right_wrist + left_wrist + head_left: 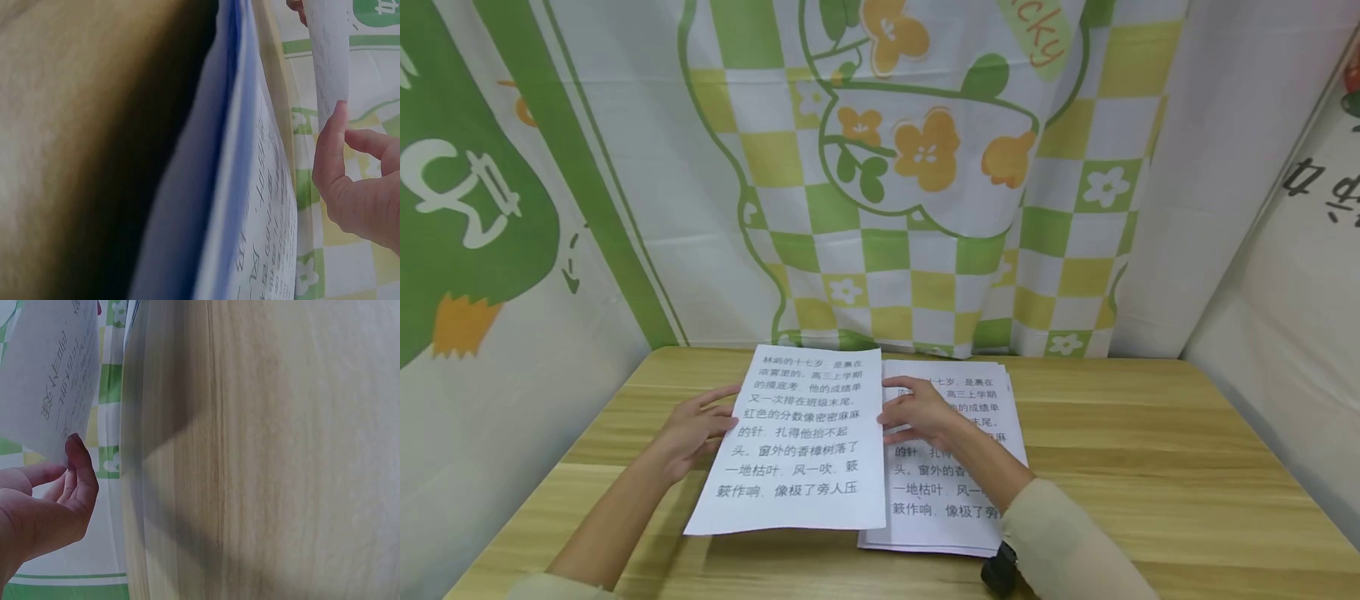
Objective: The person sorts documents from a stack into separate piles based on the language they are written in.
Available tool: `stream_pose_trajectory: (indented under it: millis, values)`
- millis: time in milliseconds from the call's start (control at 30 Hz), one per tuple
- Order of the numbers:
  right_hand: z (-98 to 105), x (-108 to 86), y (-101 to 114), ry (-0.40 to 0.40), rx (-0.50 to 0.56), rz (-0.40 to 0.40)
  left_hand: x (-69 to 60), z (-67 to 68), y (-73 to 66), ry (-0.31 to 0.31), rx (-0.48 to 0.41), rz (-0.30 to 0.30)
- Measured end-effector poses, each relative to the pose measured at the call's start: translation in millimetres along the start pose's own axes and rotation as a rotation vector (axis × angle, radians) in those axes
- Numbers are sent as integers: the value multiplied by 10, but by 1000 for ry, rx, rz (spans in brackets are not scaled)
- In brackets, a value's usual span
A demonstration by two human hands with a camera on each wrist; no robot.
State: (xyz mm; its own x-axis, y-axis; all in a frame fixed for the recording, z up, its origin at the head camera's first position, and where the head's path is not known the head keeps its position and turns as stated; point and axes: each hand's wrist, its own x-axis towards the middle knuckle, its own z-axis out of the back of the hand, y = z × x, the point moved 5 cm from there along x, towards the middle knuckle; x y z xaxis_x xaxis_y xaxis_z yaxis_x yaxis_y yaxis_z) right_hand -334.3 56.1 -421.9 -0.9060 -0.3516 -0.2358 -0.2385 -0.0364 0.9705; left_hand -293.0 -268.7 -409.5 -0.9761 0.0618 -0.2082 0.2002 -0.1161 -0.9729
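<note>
A white printed sheet of paper (801, 450) is held raised above the table, its shadow falling on the wood below. My left hand (692, 433) pinches its left edge; in the left wrist view the fingers and thumb of that hand (56, 500) meet at the paper. On the opposite edge, my right hand (921, 412) grips the sheet between thumb and fingers, as the right wrist view of this hand (356, 187) also shows. Below the right hand lies a stack of printed paper (940, 533), partly covered by the held sheet and the right forearm.
The wooden table (1120, 467) extends to both sides of the paper. Behind it hangs a green-and-yellow patterned curtain (895, 275). A small black object (1000, 571) sits by the right sleeve, at the stack's near right corner.
</note>
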Motion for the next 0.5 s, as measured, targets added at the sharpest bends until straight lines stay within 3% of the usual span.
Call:
stream_pose_trajectory:
  millis: [500]
  values:
    - [-201,35,-63,11,23,-21,56,166,122,-58,76,18]
